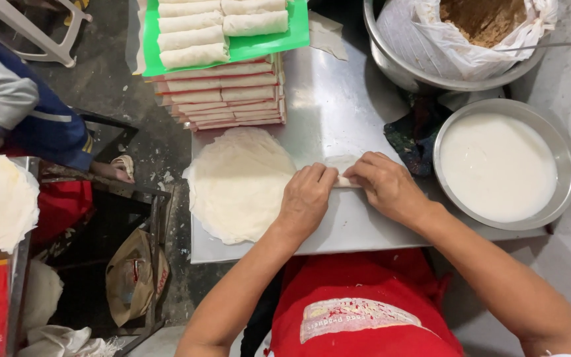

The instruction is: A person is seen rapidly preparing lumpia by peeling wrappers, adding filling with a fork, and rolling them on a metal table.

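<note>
Nearest, we list:
- Red apron (358, 311), at the metal table (338, 112) edge.
- Left hand (306, 198) and right hand (386, 186): fingers curled down, pinching a pale roll (342, 170) between them on the table.
- Roll: we judge it light, soft, easily torn; best held by both ends, gently.
- Wrapper stack (238, 182), thin and limp, just left of the hands.
- White liquid bowl (501, 165), right.
- Trays of finished rolls (223, 59), beyond.
- Pot (398, 63) of brown filling (484, 18), farthest.
</note>
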